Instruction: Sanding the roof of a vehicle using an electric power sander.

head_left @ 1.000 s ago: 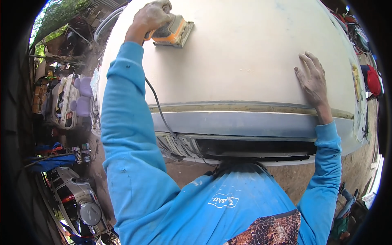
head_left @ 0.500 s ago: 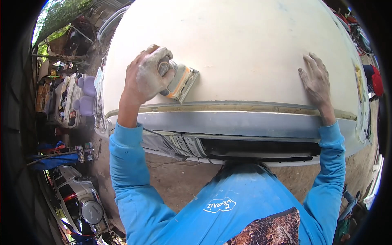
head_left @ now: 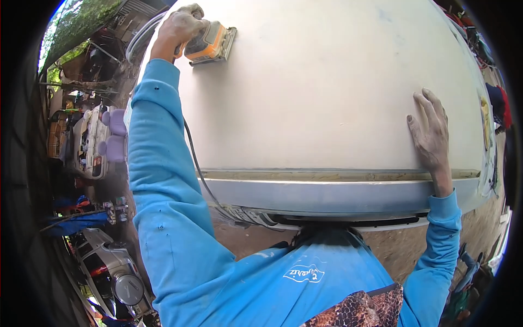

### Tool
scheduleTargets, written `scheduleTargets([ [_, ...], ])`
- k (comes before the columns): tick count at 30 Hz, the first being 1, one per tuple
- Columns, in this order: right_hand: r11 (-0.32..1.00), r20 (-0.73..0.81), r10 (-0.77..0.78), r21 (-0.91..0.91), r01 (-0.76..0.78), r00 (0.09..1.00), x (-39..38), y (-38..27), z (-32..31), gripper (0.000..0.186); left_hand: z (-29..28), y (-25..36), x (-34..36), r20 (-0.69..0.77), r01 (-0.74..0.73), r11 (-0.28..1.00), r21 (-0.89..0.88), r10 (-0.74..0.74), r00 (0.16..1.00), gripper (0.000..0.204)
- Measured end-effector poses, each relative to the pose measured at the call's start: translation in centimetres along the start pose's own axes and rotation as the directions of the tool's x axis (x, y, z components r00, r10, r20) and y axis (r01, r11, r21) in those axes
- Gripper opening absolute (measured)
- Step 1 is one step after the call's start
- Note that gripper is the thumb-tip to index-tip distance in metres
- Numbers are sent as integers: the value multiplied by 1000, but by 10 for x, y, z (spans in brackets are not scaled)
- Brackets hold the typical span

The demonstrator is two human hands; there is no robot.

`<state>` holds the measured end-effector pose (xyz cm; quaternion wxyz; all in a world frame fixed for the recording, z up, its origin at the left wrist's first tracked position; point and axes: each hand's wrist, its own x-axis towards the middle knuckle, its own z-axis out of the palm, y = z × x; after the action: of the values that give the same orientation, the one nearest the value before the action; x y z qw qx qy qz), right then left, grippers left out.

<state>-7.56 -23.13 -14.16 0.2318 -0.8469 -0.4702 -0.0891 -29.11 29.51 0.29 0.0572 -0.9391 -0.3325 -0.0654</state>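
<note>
At the far left of a broad cream panel that looks like a vehicle roof [head_left: 305,103], my left hand [head_left: 182,26] grips an orange and grey electric sander [head_left: 210,44]. The sander's flat pad rests on the panel. A dark cord [head_left: 195,144] trails back along my left sleeve and over the near edge. My right hand [head_left: 431,131] lies on the panel at the right with its fingers stretched out, holding nothing. Both hands are coated in pale dust.
A groove [head_left: 327,176] and a grey edge strip [head_left: 321,196] run across the near side, close to my body. Beyond the left side stand a silver vehicle with a round spare-wheel cover [head_left: 128,289] and purple seats [head_left: 114,133]. Red cloth [head_left: 504,106] shows at the far right.
My left hand has pushed the sander away from me and leftward across the panel, arm now stretched out. My right hand sits slightly lower in view, still flat on the surface.
</note>
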Motion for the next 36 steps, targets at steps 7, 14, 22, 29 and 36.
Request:
scheduleTargets([
  [7,1000,-8,19,23,-18,1000,-1,-1,0,47,27,-34,72,44,4,1000,25,-6,999,42],
  [14,1000,-5,4,6,-4,1000,3,-9,0,46,38,-4,97,26,24,1000,13,-24,999,42],
  [22,998,4,57,0,-57,998,1,-8,-1,46,59,137,95,-1,-14,1000,-27,14,1000,42],
  [29,999,14,51,-4,-51,999,2,-5,-3,46,59,122,136,-9,-34,999,-20,33,999,43],
  [36,996,24,79,40,-80,997,-1,-6,-5,46,42,-5,128,13,17,1000,18,-17,1000,43],
])
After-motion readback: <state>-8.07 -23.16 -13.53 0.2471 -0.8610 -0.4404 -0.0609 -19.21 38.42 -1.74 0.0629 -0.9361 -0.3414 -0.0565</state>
